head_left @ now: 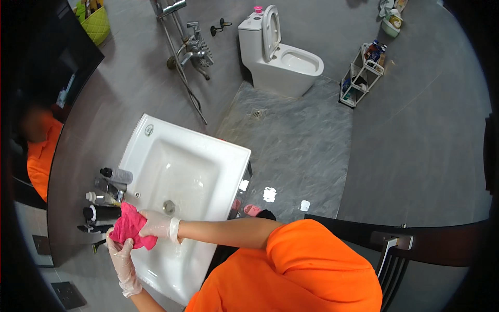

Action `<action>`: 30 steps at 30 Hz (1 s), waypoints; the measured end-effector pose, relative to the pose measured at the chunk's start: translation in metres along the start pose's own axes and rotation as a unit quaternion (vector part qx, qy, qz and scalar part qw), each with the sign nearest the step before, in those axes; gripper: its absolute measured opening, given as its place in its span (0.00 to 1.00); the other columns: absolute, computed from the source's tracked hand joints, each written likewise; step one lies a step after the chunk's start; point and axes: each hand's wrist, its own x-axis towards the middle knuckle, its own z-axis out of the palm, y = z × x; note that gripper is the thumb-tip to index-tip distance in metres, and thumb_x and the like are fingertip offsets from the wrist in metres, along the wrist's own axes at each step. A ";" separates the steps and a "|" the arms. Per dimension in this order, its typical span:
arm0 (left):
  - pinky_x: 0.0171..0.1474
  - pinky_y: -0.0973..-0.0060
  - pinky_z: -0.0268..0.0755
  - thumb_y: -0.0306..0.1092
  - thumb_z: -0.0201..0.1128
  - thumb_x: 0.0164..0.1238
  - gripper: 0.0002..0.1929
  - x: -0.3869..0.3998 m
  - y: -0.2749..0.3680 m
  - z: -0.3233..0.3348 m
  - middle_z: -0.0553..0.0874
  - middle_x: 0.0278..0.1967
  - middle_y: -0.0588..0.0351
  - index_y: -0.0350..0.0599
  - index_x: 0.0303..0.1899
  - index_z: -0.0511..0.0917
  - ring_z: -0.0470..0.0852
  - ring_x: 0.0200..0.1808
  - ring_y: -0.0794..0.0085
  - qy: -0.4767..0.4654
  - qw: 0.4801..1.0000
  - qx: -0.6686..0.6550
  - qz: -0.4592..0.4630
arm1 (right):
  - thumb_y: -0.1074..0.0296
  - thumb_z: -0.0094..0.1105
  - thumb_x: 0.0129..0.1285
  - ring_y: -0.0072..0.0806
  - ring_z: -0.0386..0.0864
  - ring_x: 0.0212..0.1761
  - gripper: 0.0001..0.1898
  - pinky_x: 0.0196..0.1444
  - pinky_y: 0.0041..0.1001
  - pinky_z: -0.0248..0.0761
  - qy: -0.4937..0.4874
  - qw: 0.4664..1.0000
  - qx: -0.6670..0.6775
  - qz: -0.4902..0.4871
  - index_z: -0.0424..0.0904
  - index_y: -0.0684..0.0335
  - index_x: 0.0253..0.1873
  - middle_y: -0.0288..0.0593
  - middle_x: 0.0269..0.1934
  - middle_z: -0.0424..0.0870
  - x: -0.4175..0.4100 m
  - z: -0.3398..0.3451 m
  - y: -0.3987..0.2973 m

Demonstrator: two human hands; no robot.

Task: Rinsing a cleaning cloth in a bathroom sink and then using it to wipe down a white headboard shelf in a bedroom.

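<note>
A bright pink cloth (129, 226) is bunched between my two hands, over the back edge of a white washbasin (234, 156). My right hand (158, 225), in a clear thin glove, grips the cloth's right side. My left hand (121, 255), gloved the same way, holds its lower left part with the thumb on top. Hidden under the cloth is part of the basin's rim. Close beside the cloth stand a black bottle (105, 213) and a clear bottle with a white cap (100, 198). The basin's drain (168, 207) shows near my right hand.
A grey bottle with a black cap (117, 175) stands farther along the basin's back. A mirror (58, 78) is on the wall beyond. Shower fittings (195, 50), a toilet (280, 66) with its lid up and a white shelf rack (361, 76) are farther off. A door (436, 245) is behind.
</note>
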 end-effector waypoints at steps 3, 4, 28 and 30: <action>0.59 0.74 0.62 0.25 0.62 0.56 0.26 -0.011 0.020 0.010 0.74 0.53 0.56 0.36 0.58 0.67 0.72 0.54 0.70 -0.012 0.999 0.020 -0.024 | 0.79 0.54 0.45 0.22 0.77 0.39 0.27 0.43 0.23 0.71 0.010 0.995 0.052 -0.082 0.68 0.71 0.56 0.42 0.39 0.80 -0.008 0.003 0.003; 0.56 0.74 0.64 0.29 0.62 0.58 0.25 -0.012 0.012 -0.006 0.77 0.51 0.55 0.35 0.59 0.68 0.74 0.52 0.72 -0.012 0.998 0.006 -0.060 | 0.79 0.54 0.45 0.22 0.77 0.39 0.27 0.43 0.23 0.71 0.005 0.995 0.054 -0.082 0.68 0.71 0.56 0.42 0.39 0.80 -0.012 -0.001 -0.003; 0.42 0.65 0.72 0.45 0.62 0.58 0.23 0.140 0.062 0.192 0.78 0.41 0.49 0.38 0.50 0.74 0.78 0.40 0.55 -0.081 0.861 0.408 0.293 | 0.64 0.53 0.64 0.35 0.76 0.48 0.18 0.53 0.31 0.70 0.177 0.931 0.280 -0.153 0.71 0.64 0.56 0.45 0.47 0.79 0.071 -0.216 -0.166; 0.46 0.64 0.71 0.44 0.61 0.59 0.23 0.115 0.044 0.165 0.79 0.40 0.46 0.37 0.51 0.73 0.78 0.40 0.53 -0.037 0.869 0.475 0.135 | 0.65 0.52 0.65 0.36 0.76 0.48 0.18 0.53 0.31 0.69 0.186 0.926 0.221 -0.244 0.70 0.65 0.57 0.45 0.47 0.79 0.128 -0.209 -0.204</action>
